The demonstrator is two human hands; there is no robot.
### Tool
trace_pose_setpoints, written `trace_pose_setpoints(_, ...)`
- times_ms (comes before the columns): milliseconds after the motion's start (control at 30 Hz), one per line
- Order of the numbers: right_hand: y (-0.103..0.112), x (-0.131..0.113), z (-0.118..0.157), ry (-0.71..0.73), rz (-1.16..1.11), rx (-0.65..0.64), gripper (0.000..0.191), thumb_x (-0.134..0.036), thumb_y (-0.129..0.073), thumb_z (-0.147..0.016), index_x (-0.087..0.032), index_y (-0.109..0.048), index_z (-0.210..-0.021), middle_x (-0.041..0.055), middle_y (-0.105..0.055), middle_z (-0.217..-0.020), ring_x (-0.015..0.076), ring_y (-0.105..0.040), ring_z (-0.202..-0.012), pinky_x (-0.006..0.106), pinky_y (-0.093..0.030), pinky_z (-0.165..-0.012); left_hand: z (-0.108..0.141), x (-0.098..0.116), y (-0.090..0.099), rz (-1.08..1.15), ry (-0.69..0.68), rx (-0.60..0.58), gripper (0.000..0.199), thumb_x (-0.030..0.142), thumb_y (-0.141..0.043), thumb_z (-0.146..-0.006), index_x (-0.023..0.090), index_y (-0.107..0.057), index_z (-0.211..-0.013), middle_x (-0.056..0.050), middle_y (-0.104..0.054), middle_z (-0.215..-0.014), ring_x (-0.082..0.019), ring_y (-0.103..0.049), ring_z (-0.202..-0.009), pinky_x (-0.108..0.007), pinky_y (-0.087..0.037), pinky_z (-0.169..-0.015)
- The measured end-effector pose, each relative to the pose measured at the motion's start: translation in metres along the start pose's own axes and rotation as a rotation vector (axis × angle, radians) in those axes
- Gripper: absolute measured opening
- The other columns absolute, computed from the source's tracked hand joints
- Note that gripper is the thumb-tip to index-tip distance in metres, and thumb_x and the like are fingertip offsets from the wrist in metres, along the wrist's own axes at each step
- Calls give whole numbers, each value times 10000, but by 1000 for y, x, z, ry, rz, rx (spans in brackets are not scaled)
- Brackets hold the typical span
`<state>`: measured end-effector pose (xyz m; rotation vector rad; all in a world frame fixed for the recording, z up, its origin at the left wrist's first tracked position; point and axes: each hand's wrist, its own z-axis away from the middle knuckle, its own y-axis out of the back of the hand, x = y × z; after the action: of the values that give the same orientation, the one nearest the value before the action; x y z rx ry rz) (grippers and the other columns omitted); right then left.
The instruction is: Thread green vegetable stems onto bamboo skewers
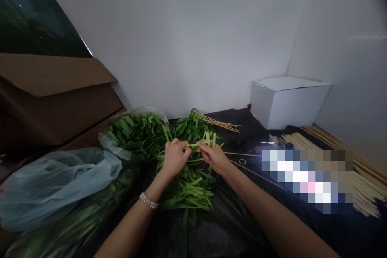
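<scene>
Clock directions are taken from the two hands, with the far wall at twelve.

1. Two hands are at work, both belonging to one person. The left hand [178, 157] is clenched around a few green stems [201, 143], and the right hand [213, 157] grips the same stems from the other side.
2. One bead bracelet [149, 200] circles the left wrist.
3. One loose pile of greens [189, 193] lies directly below the hands at six o'clock, on one black plastic sheet [229, 225].
4. At twelve, one bunch of greens [192, 127] has wooden skewers [223, 125] sticking out.
5. At eleven, more greens [139, 135] sit in one clear bag [133, 113].
6. At eight, there is one pale blue bag [51, 185].
7. Two loose skewers [242, 154] lie at three o'clock, with a large skewer heap [359, 169] beyond them.
8. One white box [287, 102] stands at two, and one cardboard box [51, 88] at ten.
9. One patch at three is too blurred to tell.
</scene>
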<state>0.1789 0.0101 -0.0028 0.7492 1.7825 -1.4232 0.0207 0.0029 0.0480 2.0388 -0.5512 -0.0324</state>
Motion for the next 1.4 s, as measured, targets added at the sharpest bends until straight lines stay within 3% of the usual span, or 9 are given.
trace_pose_setpoints(133,15,-7,-12,-28,-143,183,256,-361,-728,-653,-178,-550,-641,-33,-587,-533,16,-268,-316,181,-125,-307,-13,-27,13,436,392,200,229,246,-346,-768,222,-414,-551,26,-398,-507,-148,-421,-515,-262,-350,-530)
trace_pose_setpoints(267,33,-11,-22,-128,-263,282,221,-340,-634,-683,-203,-473,-618,-40,-525,-451,52,-329,-311,174,-143,-312,-12,-40,48,287,288,276,237,243,-339,-836,213,-515,-680,-7,-556,-644,-163,-504,-619,-268,-403,-595)
trace_pose_setpoints(467,34,-10,-19,-154,-330,239,142,-276,-519,-731,-204,-473,-617,39,-635,-546,110,-468,-376,203,-279,-342,58,0,38,-120,-201,-394,311,272,-370,-942,188,-648,-1051,-103,-701,-935,-233,-638,-905,-366,-475,-833)
trace_pose_setpoints(567,35,-12,-19,-154,-343,254,114,-246,-506,-734,-197,-518,-631,63,-673,-585,148,-571,-467,241,-429,-431,94,10,15,3,-333,-554,631,536,-479,-901,227,-391,-1444,-130,-512,-1420,-288,-452,-1316,-475,-326,-1094)
trace_pose_setpoints(667,38,-12,-20,-144,-360,248,95,-231,-523,-725,-198,-529,-637,65,-685,-607,178,-640,-565,280,-514,-538,102,8,11,116,-315,-622,903,669,-543,-802,263,-196,-1530,-105,-337,-1546,-319,-275,-1427,-545,-164,-1166)
trace_pose_setpoints(800,41,-11,-21,-111,-341,234,63,-223,-531,-721,-195,-533,-664,12,-628,-536,134,-549,-432,263,-484,-464,66,1,26,319,-121,-528,514,499,-321,-971,281,-469,-1412,-36,-515,-1435,-233,-450,-1330,-400,-327,-1120)
trace_pose_setpoints(900,41,-11,-21,-94,-307,213,18,-195,-534,-688,-189,-538,-671,-65,-474,-409,65,-314,-301,190,-296,-320,23,-10,21,300,-24,-366,365,430,-460,-933,226,-725,-1080,-42,-725,-1101,-211,-652,-1024,-294,-486,-906)
trace_pose_setpoints(1200,39,-12,-21,-71,-217,192,128,-188,-617,-621,-183,-585,-745,-147,-278,-348,36,-183,-282,177,-138,-302,-36,-16,-57,-216,-95,-316,251,372,-635,-843,248,-722,-1042,-66,-730,-1001,-226,-633,-993,-297,-463,-842)
trace_pose_setpoints(1400,40,-9,-22,-88,-191,234,142,-218,-657,-643,-169,-598,-763,-152,-271,-348,36,-205,-284,175,-153,-309,-46,-18,-56,-255,-76,-315,188,263,-598,-850,230,-742,-967,-82,-727,-946,-240,-655,-922,-315,-473,-784)
